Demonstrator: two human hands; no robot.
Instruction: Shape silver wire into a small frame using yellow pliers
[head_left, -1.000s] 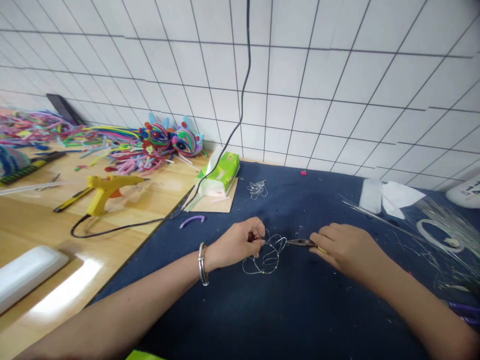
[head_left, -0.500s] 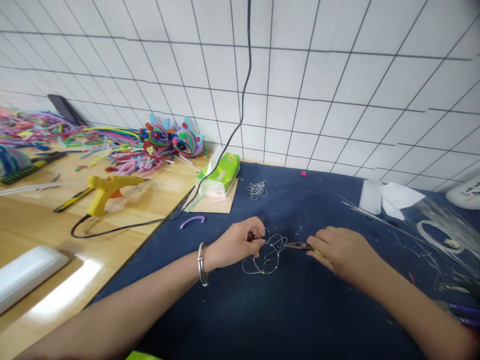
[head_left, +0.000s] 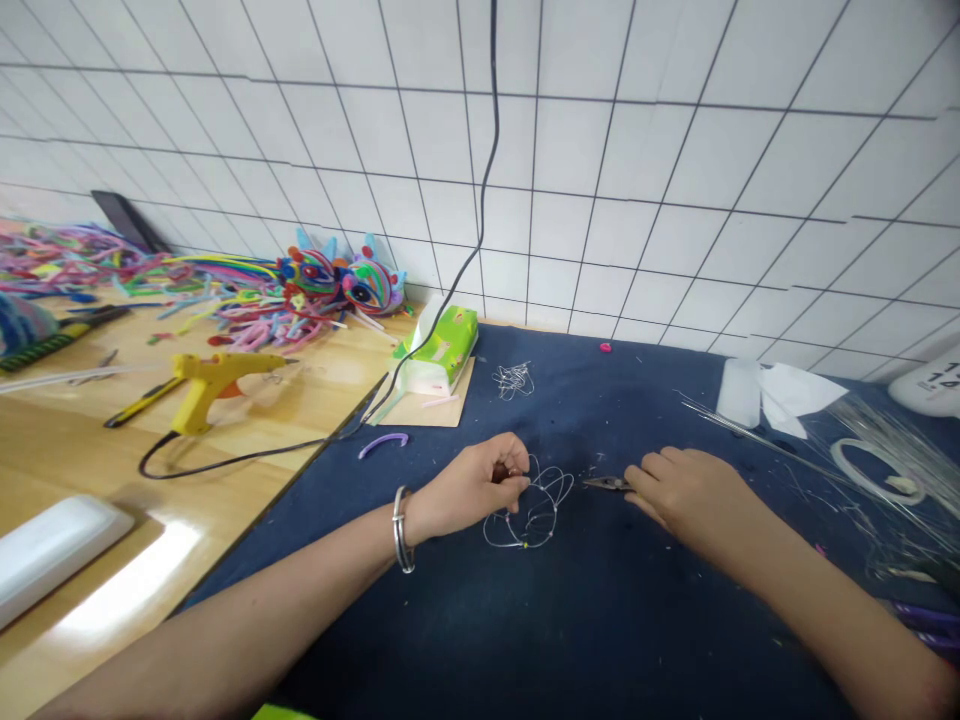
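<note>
Thumb and fingers of my left hand (head_left: 480,488) pinch the left side of a thin silvery wire frame (head_left: 553,512), bent into several loops with small coloured specks on it. On that wrist sits a silver bangle (head_left: 403,530). My right hand (head_left: 679,490) is closed around long-nose pliers (head_left: 606,484); their handles are mostly hidden in the palm. The plier tips point left and stand a short way off the right edge of the wire frame. Both hands are over the dark blue cloth (head_left: 480,640).
A tangle of wire (head_left: 514,380) lies behind the hands. Leftward are a tissue pack (head_left: 454,340), a purple curved piece (head_left: 383,444) and a yellow glue gun (head_left: 199,390) with its black cord (head_left: 247,466). Loose wires (head_left: 892,450) and white paper (head_left: 802,390) lie to the right.
The pliers in my right hand have moved slightly right, away from the wire frame's edge. My left hand keeps its pinch in about the same place.
</note>
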